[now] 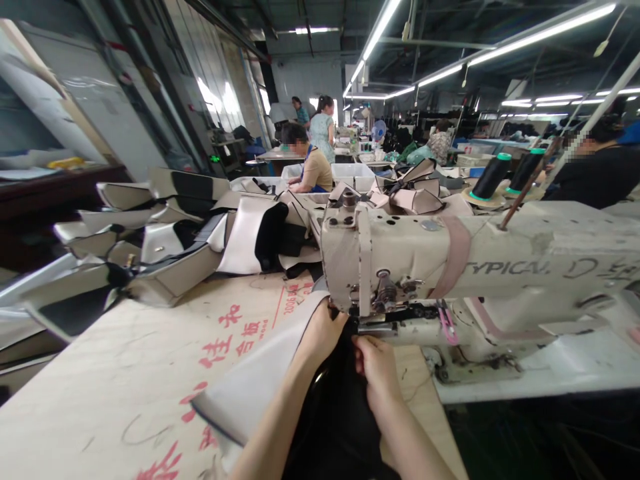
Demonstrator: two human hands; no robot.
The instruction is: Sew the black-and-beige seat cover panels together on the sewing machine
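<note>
- Head view: left hand [320, 337] and right hand [377, 367], both grips clamped on a black-and-cream padded panel [333, 413].
- Panel's long axis runs from the person toward the presser foot [385, 310] of the sewing machine [450, 267]; right fingertips look nearest it.
- Panel drapes back over the plywood worktop [100, 387].
- Cut panels [175, 233] piled beyond, left of machine.

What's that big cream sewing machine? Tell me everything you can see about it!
This industrial sewing machine is cream painted metal, scuffed and grubby, with TYPICAL printed along its long arm and a pinkish band across it. Small holes dot its top. It sits on a white table, its needle end right beside the left hand and right hand.
</note>
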